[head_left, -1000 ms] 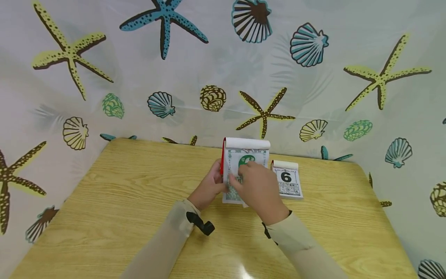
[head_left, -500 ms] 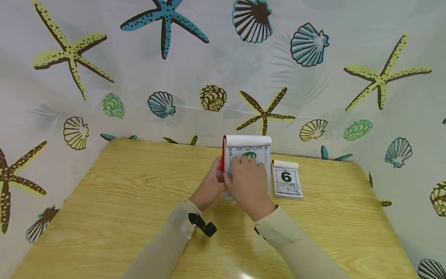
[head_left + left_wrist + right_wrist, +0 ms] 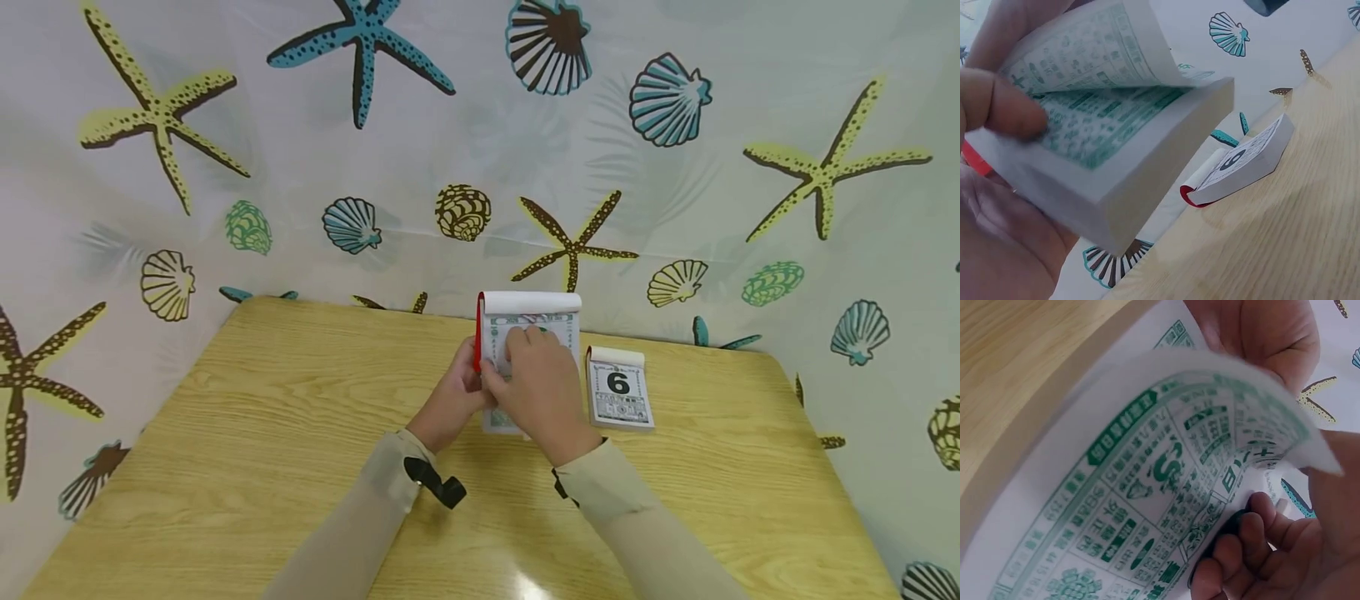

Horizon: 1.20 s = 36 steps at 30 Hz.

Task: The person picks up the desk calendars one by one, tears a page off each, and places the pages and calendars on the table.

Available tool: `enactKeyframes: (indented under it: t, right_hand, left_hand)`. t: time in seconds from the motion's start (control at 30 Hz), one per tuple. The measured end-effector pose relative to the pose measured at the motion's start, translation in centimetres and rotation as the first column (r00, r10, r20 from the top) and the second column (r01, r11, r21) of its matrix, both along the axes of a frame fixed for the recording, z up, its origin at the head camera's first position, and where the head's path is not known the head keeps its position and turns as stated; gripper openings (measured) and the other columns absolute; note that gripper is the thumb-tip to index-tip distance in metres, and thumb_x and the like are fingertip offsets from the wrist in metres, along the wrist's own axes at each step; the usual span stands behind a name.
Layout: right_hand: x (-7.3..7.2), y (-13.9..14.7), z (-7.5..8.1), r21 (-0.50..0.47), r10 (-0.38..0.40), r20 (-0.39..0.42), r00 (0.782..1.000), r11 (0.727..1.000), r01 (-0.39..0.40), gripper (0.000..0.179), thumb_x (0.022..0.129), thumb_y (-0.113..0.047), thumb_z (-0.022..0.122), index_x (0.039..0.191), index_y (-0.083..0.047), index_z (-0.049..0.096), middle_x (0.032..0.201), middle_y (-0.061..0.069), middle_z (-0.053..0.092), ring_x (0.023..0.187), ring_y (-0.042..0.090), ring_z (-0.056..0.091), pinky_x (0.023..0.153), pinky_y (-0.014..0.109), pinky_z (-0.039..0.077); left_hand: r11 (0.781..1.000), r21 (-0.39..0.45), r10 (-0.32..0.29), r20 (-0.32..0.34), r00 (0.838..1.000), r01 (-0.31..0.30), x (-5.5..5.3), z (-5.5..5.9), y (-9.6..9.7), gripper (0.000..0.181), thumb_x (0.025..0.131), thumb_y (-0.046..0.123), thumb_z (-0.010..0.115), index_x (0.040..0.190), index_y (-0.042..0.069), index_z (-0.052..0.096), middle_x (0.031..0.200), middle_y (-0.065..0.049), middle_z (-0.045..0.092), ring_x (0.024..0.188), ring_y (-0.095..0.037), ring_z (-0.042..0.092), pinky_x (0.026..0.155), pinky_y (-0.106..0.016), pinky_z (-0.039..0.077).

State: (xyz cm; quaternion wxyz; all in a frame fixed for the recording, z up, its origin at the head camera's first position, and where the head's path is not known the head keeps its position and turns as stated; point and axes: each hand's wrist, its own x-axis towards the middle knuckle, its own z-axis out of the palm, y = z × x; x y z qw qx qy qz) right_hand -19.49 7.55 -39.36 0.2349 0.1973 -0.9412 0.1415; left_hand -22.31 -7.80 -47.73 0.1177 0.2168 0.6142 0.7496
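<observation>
A thick tear-off calendar point(image 3: 531, 302), with a red backing and green print, stands tilted up above the table in the head view. My left hand point(image 3: 444, 407) grips its left side; the thumb point(image 3: 1013, 115) presses on the front sheet in the left wrist view. Across the front of the pad lies my right hand point(image 3: 546, 398), its fingers curled at a sheet. The right wrist view shows that green-printed sheet point(image 3: 1141, 456) bowed away from the pad, its edge running between the right thumb and fingers. The hand hides much of the front in the head view.
A smaller calendar point(image 3: 619, 392) showing a black 6 lies on the wooden table point(image 3: 315, 400), just right of the held one. Behind the table hangs a pale curtain point(image 3: 405, 158) printed with starfish and shells.
The right hand shifts left and up across the calendar's front, then slightly back to the right. The pad rises a little, while the left hand keeps its grip.
</observation>
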Motion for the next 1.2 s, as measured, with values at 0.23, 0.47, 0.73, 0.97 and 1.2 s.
enactKeyframes:
  t: [0.23,0.47,0.73,0.97,1.2]
  right_hand:
    - [0.2,0.2,0.6,-0.043,0.066,0.161,0.985,0.997,-0.059,0.032,0.101,-0.031,0.069,0.084,-0.01,0.053,0.075,0.001,0.049,0.069,0.02,0.048,0.06,0.032,0.042]
    - [0.4,0.4,1.1,0.052,0.081,0.207,0.975,0.994,-0.094,0.026,0.102,-0.025,0.067,0.086,-0.008,0.055,0.079,0.002,0.051,0.076,0.021,0.051,0.069,0.035,0.046]
    - [0.5,0.7,0.5,0.022,0.065,0.195,0.979,0.997,-0.07,0.021,0.099,-0.016,0.061,0.08,-0.01,0.055,0.076,0.001,0.049,0.072,0.019,0.047,0.066,0.032,0.044]
    - [0.7,0.1,0.7,-0.02,-0.018,0.203,0.979,1.0,0.022,0.044,0.101,-0.041,0.065,0.068,-0.015,0.05,0.06,0.0,0.047,0.052,0.014,0.045,0.044,0.027,0.035]
    - [0.4,-0.1,1.3,0.037,-0.038,0.162,0.986,0.999,0.032,0.039,0.102,-0.036,0.06,0.071,-0.014,0.052,0.065,0.001,0.05,0.055,0.016,0.049,0.043,0.03,0.04]
  left_hand:
    - [0.999,-0.018,-0.044,0.043,0.998,0.045,-0.6,0.0,-1.0,0.071,0.1,0.016,0.071,0.156,0.027,0.028,0.149,-0.01,0.054,0.124,-0.026,0.064,0.098,-0.041,0.056]
    - [0.986,-0.075,-0.149,0.023,0.989,0.15,-0.9,0.1,-1.2,0.077,0.101,0.016,0.07,0.163,0.025,0.025,0.153,-0.01,0.052,0.126,-0.027,0.063,0.102,-0.042,0.054]
    - [0.987,-0.147,-0.063,0.025,0.998,0.066,-0.3,0.0,-1.1,0.07,0.103,0.027,0.067,0.162,0.017,0.031,0.153,-0.007,0.053,0.134,-0.024,0.057,0.107,-0.038,0.05]
    - [0.984,-0.166,-0.063,0.014,0.998,0.064,0.0,0.0,-1.0,0.062,0.106,0.01,0.058,0.162,0.017,0.031,0.157,-0.008,0.046,0.141,-0.026,0.049,0.111,-0.038,0.046]
    - [0.989,-0.141,-0.037,-0.002,0.999,0.036,0.0,0.4,-0.8,0.062,0.107,0.014,0.059,0.162,0.022,0.032,0.157,-0.004,0.048,0.142,-0.023,0.049,0.112,-0.04,0.045]
